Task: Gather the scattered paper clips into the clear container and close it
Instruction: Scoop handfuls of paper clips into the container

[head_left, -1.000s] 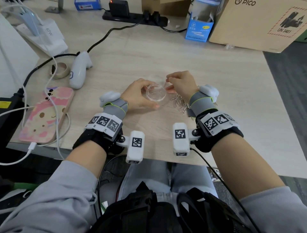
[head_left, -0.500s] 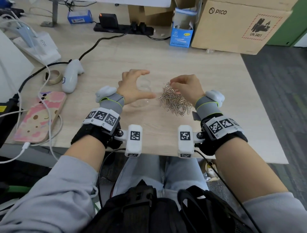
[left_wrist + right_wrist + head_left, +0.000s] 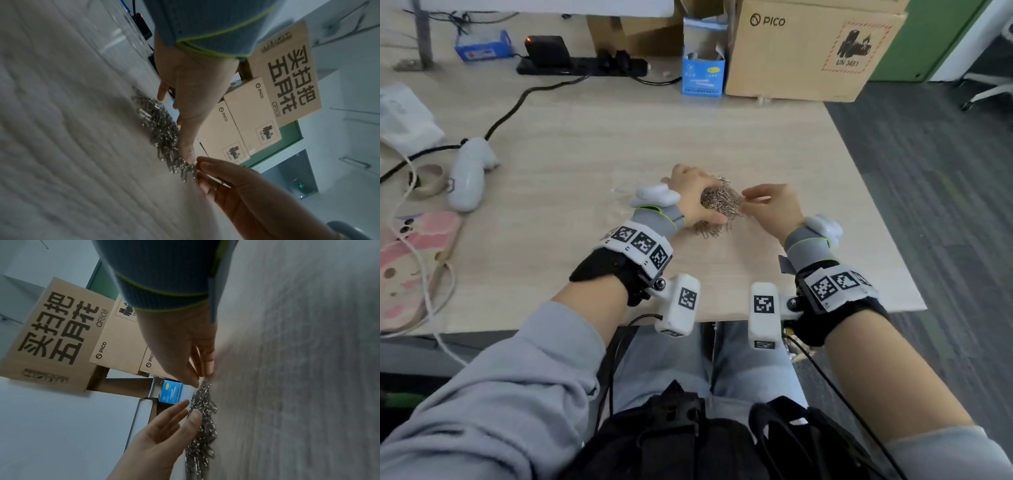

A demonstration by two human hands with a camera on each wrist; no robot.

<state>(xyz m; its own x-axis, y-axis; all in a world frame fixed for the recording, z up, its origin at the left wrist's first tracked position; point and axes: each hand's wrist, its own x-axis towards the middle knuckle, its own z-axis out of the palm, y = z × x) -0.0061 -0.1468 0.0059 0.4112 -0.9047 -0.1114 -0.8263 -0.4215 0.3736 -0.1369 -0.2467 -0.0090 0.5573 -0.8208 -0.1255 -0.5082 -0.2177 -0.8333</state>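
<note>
On the table point(image 3: 722, 137), paper clips point(image 3: 722, 202) heaped, pointing every way, left hand point(image 3: 693, 195) cupping them, right hand point(image 3: 774, 205) loose-fingered touching.

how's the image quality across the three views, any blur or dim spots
Head view: bright and mostly sharp, wide-angle bending at the edges, paper clips readable. Left wrist view: dim, table smeared by motion blur. Right wrist view: also dim, table streaked, left hand soft, box lettering legible.

A: Left hand point(image 3: 191, 104), fingers straight, edge set against the paper clips point(image 3: 162, 133) heaped on the table point(image 3: 72, 129).

B: Right hand point(image 3: 232, 181) just beyond the left's fingertips, fingers relaxed, touching the heap's end.
</note>
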